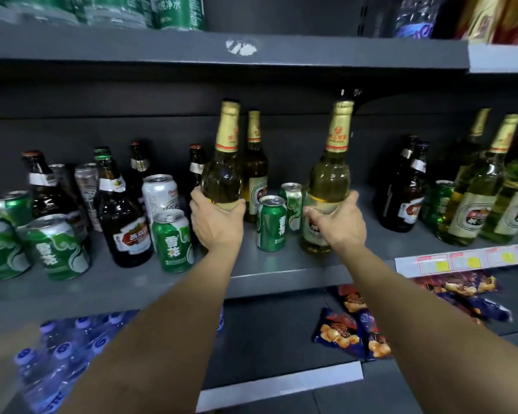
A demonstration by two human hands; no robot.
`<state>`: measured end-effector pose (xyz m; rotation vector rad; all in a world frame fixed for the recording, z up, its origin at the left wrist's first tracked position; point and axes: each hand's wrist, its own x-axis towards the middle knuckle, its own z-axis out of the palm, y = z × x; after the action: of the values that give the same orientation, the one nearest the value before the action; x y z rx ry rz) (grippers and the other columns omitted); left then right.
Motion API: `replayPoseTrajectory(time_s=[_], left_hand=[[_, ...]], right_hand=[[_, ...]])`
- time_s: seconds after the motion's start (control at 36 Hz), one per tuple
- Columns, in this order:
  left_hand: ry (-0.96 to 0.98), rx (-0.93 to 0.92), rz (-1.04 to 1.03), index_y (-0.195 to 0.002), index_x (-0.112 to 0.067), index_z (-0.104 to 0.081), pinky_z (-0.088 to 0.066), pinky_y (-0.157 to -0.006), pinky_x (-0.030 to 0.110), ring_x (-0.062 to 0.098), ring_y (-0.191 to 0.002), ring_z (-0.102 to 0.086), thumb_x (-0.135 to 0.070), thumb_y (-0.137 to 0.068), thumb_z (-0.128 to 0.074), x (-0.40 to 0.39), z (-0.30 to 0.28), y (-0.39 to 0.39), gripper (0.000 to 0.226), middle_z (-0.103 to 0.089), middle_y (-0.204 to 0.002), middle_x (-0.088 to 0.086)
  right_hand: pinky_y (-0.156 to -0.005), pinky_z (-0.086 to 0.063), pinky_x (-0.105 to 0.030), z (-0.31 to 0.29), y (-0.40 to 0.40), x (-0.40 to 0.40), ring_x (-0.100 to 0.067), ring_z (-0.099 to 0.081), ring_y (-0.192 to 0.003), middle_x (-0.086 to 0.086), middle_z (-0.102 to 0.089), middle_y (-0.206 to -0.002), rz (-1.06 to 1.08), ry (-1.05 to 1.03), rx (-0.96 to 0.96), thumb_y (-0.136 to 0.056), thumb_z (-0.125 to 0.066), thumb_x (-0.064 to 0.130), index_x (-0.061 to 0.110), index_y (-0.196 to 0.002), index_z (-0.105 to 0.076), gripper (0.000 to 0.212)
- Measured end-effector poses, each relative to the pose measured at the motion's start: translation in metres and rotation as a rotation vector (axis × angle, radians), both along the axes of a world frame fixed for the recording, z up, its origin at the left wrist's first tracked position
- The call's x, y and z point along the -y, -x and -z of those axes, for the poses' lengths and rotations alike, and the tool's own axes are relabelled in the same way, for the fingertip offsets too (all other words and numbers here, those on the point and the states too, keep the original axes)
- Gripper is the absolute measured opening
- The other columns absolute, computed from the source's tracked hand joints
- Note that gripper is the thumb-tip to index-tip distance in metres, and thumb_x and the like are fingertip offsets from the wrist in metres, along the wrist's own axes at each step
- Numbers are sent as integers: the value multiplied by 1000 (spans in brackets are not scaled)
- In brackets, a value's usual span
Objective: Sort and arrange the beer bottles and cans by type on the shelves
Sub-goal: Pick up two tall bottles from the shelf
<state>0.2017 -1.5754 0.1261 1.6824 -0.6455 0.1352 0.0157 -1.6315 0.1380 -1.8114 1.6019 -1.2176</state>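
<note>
Above middle shelf (281,273): left hand (217,224) grips gold-foil bottle (223,177); right hand (340,224) grips matching bottle (331,174).

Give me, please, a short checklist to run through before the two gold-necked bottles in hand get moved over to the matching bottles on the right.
1. Left hand wrapped round its pale bottle: ok.
2. Right hand wrapped round its pale bottle: ok.
3. Both bottles upright: ok, only slightly tilted.
4. Matching bottles already grouped on the right: ok.
5. Free shelf space beside that group: ok, a bare gap shows left of the dark bottles; whether two bottles fit, cannot tell.
6. Path clear: not ok, two green cans stand between the held bottles.
</note>
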Motion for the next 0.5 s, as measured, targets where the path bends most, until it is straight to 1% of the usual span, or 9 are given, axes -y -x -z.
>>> replayPoseTrajectory(time_s=[0.11,0.19,0.36,0.44,0.5], left_hand=[[82,-1,5,-130,-11,-42,-45,-91,44,33,-112,-53,-38,-67,-82,-23,-14,32,79,-54,-121,11],[116,-17,9,-129,-11,-41,-44,-88,43,34,-114,-53,-41,-68,-81,-40,-17,64,79,-55,-124,11],[20,-36,59,-125,-13,-41,-46,-82,43,36,-107,-58,-52,-67,-77,-63,-15,151,78,-58,-121,11],[-13,-52,140,-121,-14,-43,-46,-79,41,35,-103,-60,-55,-66,-76,-66,-9,205,75,-61,-116,10],[-44,-53,208,-117,-14,-44,-43,-76,39,35,-100,-61,-56,-67,-75,-65,-4,241,72,-62,-112,10]], right_hand=[[-87,-44,-40,-21,34,-20,-36,-57,-111,-12,-60,-121,37,88,53,-74,-77,48,11,-120,-37,71],[-85,-43,-38,-29,68,-39,-34,-57,-111,-10,-60,-120,74,112,86,-75,-76,49,11,-121,-37,71],[-90,-44,-40,-23,160,-79,-35,-57,-114,-10,-59,-123,147,77,108,-75,-76,49,11,-124,-36,74],[-84,-45,-39,-11,214,-91,-34,-59,-110,-12,-61,-120,201,27,95,-74,-75,52,11,-122,-37,74],[-83,-45,-39,-1,250,-97,-35,-58,-110,-12,-60,-120,246,-12,108,-74,-74,53,12,-121,-38,72]])
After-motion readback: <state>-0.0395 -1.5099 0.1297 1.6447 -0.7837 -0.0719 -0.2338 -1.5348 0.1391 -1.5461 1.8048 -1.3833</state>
